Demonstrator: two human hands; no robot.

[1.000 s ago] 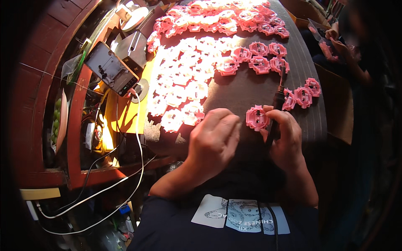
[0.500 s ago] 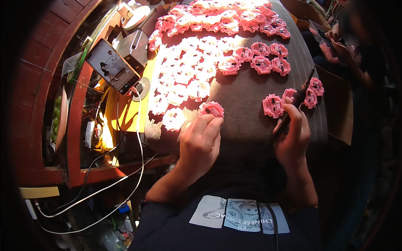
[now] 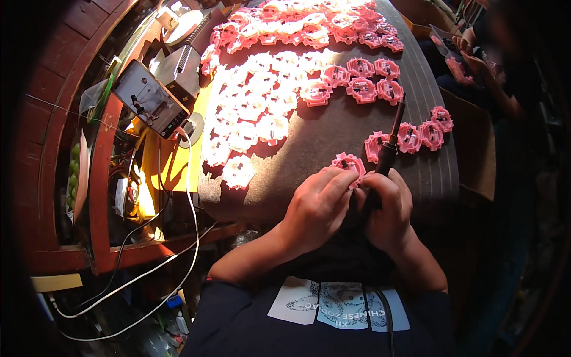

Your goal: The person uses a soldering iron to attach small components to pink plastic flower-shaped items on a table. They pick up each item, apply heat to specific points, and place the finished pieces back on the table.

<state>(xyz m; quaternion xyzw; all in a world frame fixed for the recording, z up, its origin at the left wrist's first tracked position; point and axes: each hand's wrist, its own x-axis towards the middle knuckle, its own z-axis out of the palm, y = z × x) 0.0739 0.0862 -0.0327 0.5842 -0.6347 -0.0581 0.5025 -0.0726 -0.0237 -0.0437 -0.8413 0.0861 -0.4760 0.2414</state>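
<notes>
Between thumb and fingers, my left hand (image 3: 318,205) pinches a pink plastic housing (image 3: 350,163) with a small black piece inside it. My right hand (image 3: 389,214) is wrapped round the dark handle of a soldering iron (image 3: 388,153), whose thin tip points up and away from me. The right fingertips are beside the held housing; whether they touch it I cannot tell. Just beyond the hands a loose pink housing (image 3: 375,147) lies partly behind the iron, with more pink housings (image 3: 409,138) to its right.
Many pink housings (image 3: 285,27) cover the far and left parts of the grey work surface (image 3: 297,172), some glaring in sunlight. On the left lean a lit phone (image 3: 151,100) with a white cable (image 3: 196,208). Another person's hands (image 3: 476,59) are at far right, near a cardboard box (image 3: 476,137).
My left hand has carried the pink housing rightward, close to my right hand. The right hand has moved left and nearer, and the iron stands more upright. The view has shifted slightly.
</notes>
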